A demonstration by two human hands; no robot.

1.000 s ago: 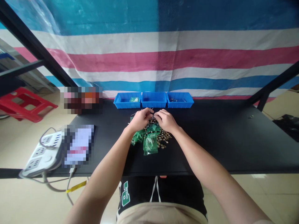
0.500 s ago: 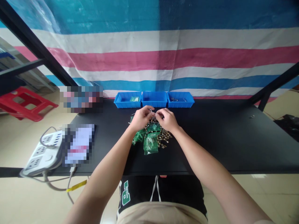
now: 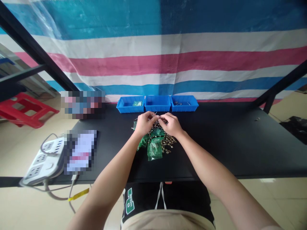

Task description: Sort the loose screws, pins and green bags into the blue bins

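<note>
As forearms stretch forward, fingers (image 3: 164,120) of left hand (image 3: 144,123) and right hand (image 3: 171,125) pinch 1 metal part (image 3: 157,117).

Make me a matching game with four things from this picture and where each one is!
Things:
1. white plastic power strip
2. red plastic stool
3. row of three blue plastic bins
4. pile of small green plastic bags

Places:
A. mid-table, right by the left hand and right hand
B. on the floor, far left
C. along the black table's far edge
D. at the table's near left corner

Pairs: 1-D, 2-B, 3-C, 4-A.
</note>
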